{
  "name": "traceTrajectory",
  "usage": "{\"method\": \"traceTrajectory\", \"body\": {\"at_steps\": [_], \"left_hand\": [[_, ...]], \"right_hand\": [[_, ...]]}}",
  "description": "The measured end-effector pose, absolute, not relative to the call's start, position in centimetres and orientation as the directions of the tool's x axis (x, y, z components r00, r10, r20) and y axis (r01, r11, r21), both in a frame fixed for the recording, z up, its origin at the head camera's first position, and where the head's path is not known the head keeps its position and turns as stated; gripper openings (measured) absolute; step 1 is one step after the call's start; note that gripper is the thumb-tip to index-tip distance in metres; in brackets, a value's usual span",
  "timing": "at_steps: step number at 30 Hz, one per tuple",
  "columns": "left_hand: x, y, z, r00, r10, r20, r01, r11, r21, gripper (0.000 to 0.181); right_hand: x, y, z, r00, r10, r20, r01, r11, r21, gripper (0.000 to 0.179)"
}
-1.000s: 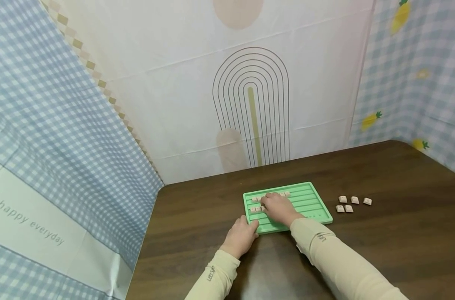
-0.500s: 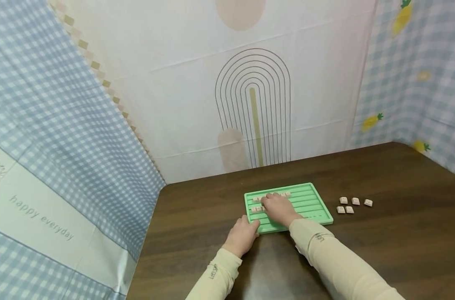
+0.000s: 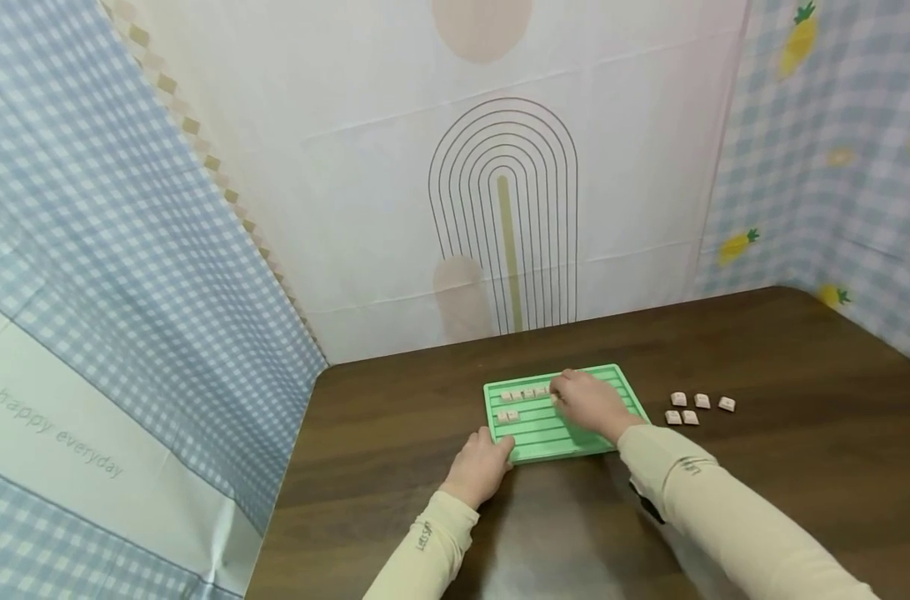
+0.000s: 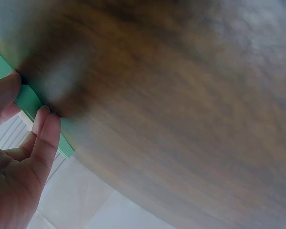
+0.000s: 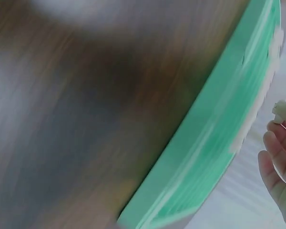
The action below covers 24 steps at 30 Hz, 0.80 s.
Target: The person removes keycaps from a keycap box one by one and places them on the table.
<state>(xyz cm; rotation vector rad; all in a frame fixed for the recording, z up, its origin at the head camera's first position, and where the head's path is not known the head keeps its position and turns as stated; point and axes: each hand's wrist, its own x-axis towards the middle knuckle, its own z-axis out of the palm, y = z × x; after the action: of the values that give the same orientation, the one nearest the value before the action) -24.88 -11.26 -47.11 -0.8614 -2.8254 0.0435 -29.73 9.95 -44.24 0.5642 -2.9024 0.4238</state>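
Note:
A light green ridged tray (image 3: pixel 539 437) lies on the table, with pale keycaps in two of its rows. Four fingers and thumb of my left hand (image 3: pixel 477 468) grip its near left corner; in the left wrist view the thumb and fingertips pinch the green rim (image 4: pixel 29 99). My right hand (image 3: pixel 592 404) is over the tray's right half, beside the upper row of keycaps (image 3: pixel 523 393). Between its thumb and fingertips it pinches a pale keycap (image 5: pixel 279 109), raised above the tray in the right wrist view. Two keycaps (image 3: pixel 507 416) sit at the left of the second row.
Several loose keycaps (image 3: pixel 690 417) lie on the dark wooden table (image 3: pixel 800 467) to the right of the tray. A white printed cloth (image 3: pixel 372 250) hangs behind the table, with a blue checked curtain (image 3: pixel 222 275) on the left.
My right hand has lifted from the second row and moved right and slightly back, with a keycap in its fingers. That row now shows two keycaps. The left hand stays at the corner.

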Motion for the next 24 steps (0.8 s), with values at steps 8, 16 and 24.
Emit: {"method": "traceTrajectory", "body": {"at_steps": [8, 16, 24], "left_hand": [[-25.0, -11.2, -47.1, -0.833, 0.538, 0.127, 0.538, 0.842, -0.040, 0.016], [-25.3, -11.4, -47.1, -0.827, 0.547, 0.133, 0.546, 0.836, -0.043, 0.018], [-25.1, -11.4, -47.0, -0.824, 0.550, 0.132, 0.550, 0.834, -0.043, 0.019]], "right_hand": [[-28.2, 18.1, -43.9, -0.957, -0.232, 0.174, -0.272, 0.925, -0.265, 0.019], [-25.7, 26.1, -44.6, -0.982, -0.133, 0.132, -0.162, 0.958, -0.238, 0.021], [-24.7, 27.9, -45.9, -0.992, -0.122, 0.038, -0.127, 0.962, -0.243, 0.023]]}}
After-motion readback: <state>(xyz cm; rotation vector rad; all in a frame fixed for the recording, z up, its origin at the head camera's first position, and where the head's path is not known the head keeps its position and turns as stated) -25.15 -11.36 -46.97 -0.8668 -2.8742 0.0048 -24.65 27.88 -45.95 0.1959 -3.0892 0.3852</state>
